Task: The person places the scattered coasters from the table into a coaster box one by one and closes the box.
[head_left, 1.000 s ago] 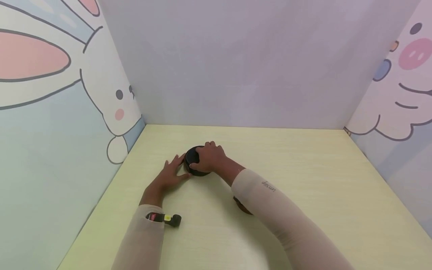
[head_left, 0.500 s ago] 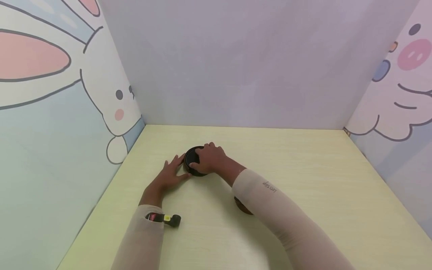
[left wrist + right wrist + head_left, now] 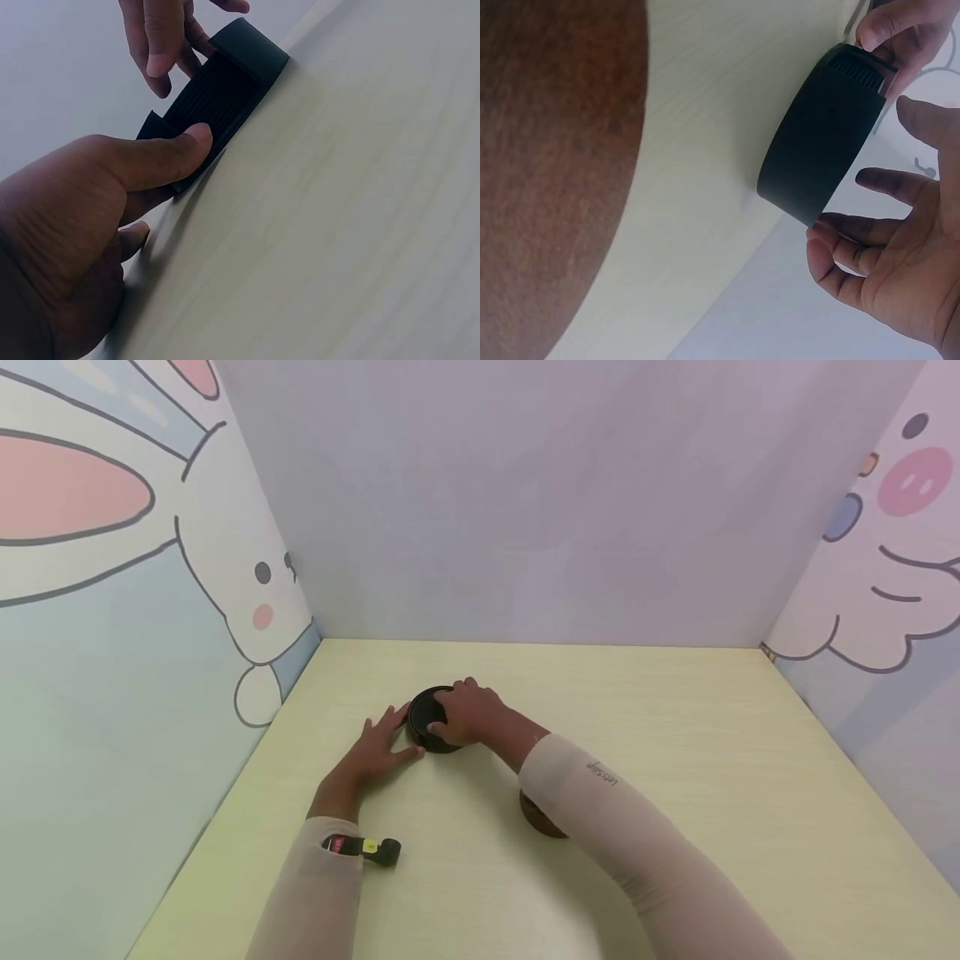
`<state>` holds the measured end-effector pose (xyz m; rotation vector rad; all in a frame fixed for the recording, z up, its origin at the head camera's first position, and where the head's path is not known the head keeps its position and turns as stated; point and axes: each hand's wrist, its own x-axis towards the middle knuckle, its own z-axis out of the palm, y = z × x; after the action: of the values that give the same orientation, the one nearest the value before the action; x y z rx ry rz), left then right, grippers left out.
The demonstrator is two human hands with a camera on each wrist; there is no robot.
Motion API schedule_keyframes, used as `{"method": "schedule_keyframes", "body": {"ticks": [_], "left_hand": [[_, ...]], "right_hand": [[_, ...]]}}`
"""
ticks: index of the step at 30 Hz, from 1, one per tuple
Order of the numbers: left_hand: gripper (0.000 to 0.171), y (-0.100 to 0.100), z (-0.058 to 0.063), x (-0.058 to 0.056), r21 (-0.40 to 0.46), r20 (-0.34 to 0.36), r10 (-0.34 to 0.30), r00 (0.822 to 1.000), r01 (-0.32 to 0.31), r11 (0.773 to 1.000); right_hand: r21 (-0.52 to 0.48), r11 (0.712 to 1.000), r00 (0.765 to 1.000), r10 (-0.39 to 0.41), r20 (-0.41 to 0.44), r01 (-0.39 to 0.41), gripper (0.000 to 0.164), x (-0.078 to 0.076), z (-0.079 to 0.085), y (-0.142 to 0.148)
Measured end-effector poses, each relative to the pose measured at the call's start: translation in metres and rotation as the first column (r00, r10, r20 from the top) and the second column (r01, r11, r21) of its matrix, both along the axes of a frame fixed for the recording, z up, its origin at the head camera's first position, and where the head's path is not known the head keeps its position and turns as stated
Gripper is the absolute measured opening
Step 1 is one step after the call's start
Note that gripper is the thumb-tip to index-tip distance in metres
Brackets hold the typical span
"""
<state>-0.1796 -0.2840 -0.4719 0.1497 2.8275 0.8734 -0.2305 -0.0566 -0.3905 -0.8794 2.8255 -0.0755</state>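
A round black coaster holder (image 3: 424, 714) stands on the table, its side wall cut away in places. Through the gap in the wall, thin ridged layers (image 3: 212, 94) show, like a stack. My left hand (image 3: 372, 754) holds the holder from the left, thumb at the wall's cutout and fingers on the far side. Over the top hovers my right hand (image 3: 468, 714), fingers spread and bent. In the right wrist view, the fingertips (image 3: 822, 259) of that hand are at the rim of the holder; whether they touch it is unclear.
A brown round object (image 3: 538, 817) lies on the table, partly hidden under the right sleeve (image 3: 600, 818). A black strap with a small camera (image 3: 367, 847) sits on the left wrist. Cartoon-printed walls stand left and right, and a plain wall (image 3: 525, 527) closes the back.
The right thumb has shifted slightly inward over the holder. A little more of the brown object shows beside the right sleeve. The left hand has stayed in place.
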Motion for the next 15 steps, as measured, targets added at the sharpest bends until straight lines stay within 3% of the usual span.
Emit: {"method": "schedule_keyframes", "body": {"ticks": [8, 15], "left_hand": [[0.100, -0.001, -0.002, -0.003, 0.004, -0.008, -0.018, 1.000, 0.019, 1.000], [0.099, -0.001, -0.003, -0.006, 0.005, -0.055, -0.060, 0.997, 0.061, 0.998]], "right_hand": [[-0.032, 0.999, 0.999, -0.012, 0.044, 0.014, 0.066, -0.004, 0.007, 0.014], [-0.059, 0.998, 0.996, -0.026, 0.082, 0.030, 0.062, -0.006, 0.014, 0.031]]}}
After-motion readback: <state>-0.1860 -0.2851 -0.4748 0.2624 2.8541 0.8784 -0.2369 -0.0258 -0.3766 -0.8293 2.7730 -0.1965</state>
